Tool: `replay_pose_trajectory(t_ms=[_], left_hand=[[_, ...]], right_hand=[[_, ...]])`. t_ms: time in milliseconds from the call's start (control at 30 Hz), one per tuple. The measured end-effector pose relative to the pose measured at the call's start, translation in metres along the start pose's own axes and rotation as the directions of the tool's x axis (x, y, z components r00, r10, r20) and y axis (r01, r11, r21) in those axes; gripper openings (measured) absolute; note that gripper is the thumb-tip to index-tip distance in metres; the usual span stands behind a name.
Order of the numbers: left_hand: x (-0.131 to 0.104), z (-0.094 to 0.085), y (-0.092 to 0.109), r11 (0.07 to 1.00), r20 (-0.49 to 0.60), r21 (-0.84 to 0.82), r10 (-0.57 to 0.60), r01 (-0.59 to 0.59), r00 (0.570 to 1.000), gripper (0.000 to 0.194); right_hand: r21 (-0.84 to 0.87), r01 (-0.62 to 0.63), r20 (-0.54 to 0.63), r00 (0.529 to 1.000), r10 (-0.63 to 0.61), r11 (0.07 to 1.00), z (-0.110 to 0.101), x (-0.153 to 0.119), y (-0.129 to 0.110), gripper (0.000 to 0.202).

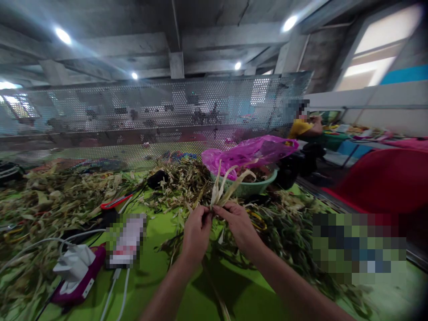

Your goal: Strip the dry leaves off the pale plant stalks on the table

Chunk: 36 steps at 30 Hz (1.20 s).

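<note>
My left hand point(197, 231) and my right hand point(238, 224) meet over the green tabletop point(160, 285), fingertips pinched together. Between them they grip a dried plant stalk with long pale leaves point(217, 189) that fan upward. Below the hands a thin stem point(214, 290) trails toward me. Just behind stands a light green basket point(249, 189) with brown plant bits in it and a pink plastic bag point(250, 154) draped over its rim. Dark green leafy stalks point(284, 232) lie to the right of my right hand.
Withered leaves point(40, 200) cover the left side. A red utility knife point(116, 202), a phone point(129, 240) and a purple power strip point(78, 281) with white plugs and cables lie at left. A perforated metal screen point(150, 120) stands behind. A red chair point(388, 183) and a seated person point(302, 127) are at right.
</note>
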<state>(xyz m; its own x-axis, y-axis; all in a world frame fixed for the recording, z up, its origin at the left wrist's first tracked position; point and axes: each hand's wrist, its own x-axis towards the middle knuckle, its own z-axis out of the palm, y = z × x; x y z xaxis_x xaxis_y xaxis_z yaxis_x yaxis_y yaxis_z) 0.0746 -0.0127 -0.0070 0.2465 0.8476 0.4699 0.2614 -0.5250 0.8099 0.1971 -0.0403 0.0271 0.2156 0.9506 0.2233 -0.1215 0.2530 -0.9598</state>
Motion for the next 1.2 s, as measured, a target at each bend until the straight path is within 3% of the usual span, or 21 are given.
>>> replay_pose_trajectory(t_ms=[100, 400, 633, 767, 967, 1200], left_hand=[[0.001, 0.001, 0.0, 0.999, 0.022, -0.042, -0.014, 0.015, 1.0, 0.014], [0.0, 0.005, 0.004, 0.997, 0.179, -0.035, -0.06, 0.067, 0.982, 0.015], [-0.001, 0.005, 0.001, 0.983, 0.178, -0.135, -0.099, 0.124, 0.979, 0.017], [-0.001, 0.003, 0.005, 0.989, 0.212, -0.114, -0.065, 0.091, 0.975, 0.023], [-0.005, 0.0, 0.014, 0.999, 0.273, -0.035, -0.029, 0.04, 0.962, 0.027], [-0.006, 0.001, 0.011, 0.992, 0.312, -0.068, -0.078, 0.104, 0.947, 0.027]], right_hand=[[0.013, -0.008, -0.003, 1.0, 0.008, 1.0, -0.002, 0.001, -0.004, 0.016], [0.209, 0.013, -0.203, 0.979, 0.03, 0.978, -0.021, 0.015, 0.004, 0.017], [0.089, -0.006, -0.124, 0.992, 0.017, 0.996, -0.007, 0.005, 0.005, 0.015], [0.15, -0.013, -0.173, 0.984, 0.04, 0.989, -0.004, 0.003, 0.002, 0.014], [0.277, -0.003, -0.25, 0.965, 0.075, 0.961, -0.017, 0.011, -0.007, 0.013], [0.309, 0.021, -0.306, 0.949, 0.079, 0.951, -0.023, 0.012, -0.015, 0.018]])
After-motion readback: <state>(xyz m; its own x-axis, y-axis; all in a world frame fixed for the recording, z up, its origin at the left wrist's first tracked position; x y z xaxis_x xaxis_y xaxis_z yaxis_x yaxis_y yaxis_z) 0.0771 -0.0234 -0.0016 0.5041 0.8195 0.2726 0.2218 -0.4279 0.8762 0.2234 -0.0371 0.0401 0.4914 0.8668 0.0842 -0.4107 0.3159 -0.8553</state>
